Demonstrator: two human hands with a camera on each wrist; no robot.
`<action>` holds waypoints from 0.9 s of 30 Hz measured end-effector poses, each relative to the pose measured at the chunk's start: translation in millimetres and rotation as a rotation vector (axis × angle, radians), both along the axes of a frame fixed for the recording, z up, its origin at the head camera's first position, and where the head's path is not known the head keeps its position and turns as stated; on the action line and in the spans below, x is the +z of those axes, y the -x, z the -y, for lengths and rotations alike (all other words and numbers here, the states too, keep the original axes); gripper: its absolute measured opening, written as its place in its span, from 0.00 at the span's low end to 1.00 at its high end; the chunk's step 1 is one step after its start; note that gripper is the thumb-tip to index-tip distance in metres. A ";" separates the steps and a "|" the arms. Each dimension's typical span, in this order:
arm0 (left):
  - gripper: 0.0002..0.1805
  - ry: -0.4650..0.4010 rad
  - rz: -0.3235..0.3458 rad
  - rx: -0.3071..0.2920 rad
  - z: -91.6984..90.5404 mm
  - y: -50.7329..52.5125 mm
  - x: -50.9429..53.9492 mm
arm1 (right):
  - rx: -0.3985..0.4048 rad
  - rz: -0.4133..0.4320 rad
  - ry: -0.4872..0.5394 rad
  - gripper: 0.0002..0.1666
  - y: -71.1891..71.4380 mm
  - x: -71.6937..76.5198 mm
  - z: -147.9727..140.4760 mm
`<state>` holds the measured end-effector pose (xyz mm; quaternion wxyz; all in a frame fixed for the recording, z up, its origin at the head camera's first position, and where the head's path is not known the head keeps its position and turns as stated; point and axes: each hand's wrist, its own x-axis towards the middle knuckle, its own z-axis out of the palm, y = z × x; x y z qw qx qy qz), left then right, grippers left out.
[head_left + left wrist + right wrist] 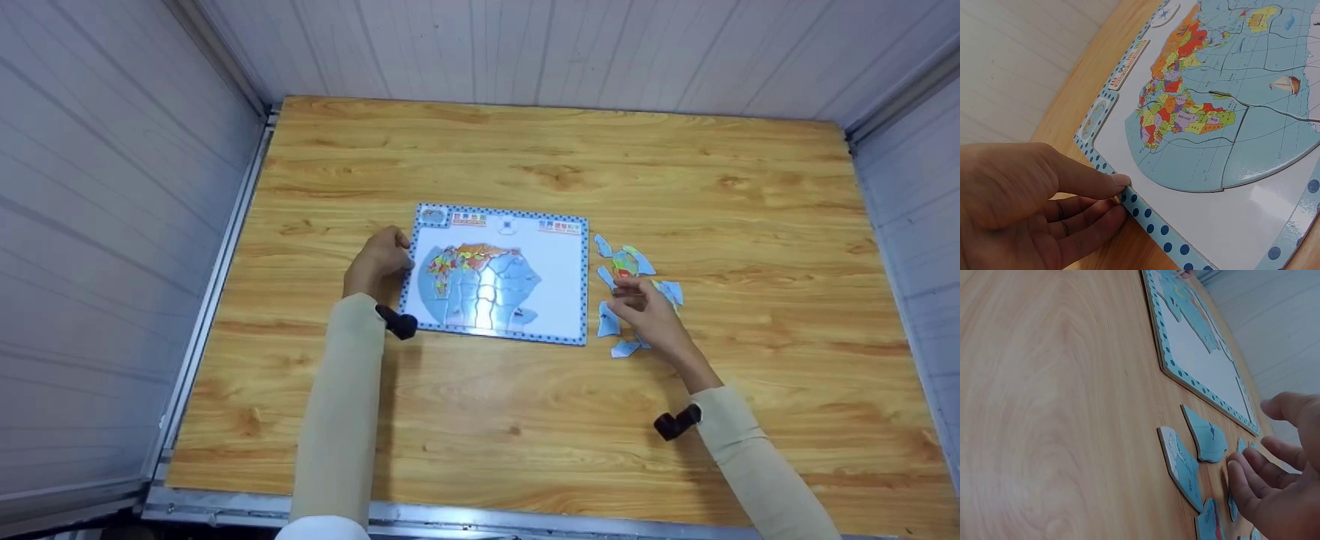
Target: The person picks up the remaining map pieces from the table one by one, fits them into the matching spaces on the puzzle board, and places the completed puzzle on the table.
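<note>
A world-map jigsaw puzzle board with a blue dotted border lies flat on the wooden table. Its left part is filled with fitted map pieces; the right part is bare white. My left hand grips the board's left edge, thumb on top of the border and the other fingers curled against the side. Over the loose puzzle pieces right of the board hovers my right hand. In the right wrist view its thumb stands apart from the bent fingers, with nothing seen between them. The hand hides some pieces.
Wooden table surrounds the board and pieces. Pale panelled walls close off the back and both sides. A metal rail runs along the front edge. Small black wrist cameras sit on both sleeves.
</note>
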<state>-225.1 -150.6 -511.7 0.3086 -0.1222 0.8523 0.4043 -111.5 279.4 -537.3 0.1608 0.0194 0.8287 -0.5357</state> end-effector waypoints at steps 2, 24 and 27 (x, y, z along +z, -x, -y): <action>0.15 -0.008 -0.002 -0.001 0.0 0.1 1.1 | 0.006 -0.015 -0.023 0.31 -2.1 0.7 2.1; 0.16 0.006 -0.015 -0.015 -2.0 -2.5 2.7 | 0.041 -0.135 -0.355 0.45 -11.2 -4.1 22.3; 0.16 0.007 -0.015 -0.018 -1.5 -3.5 3.5 | 0.024 -0.129 -0.371 0.43 -11.3 -3.4 24.4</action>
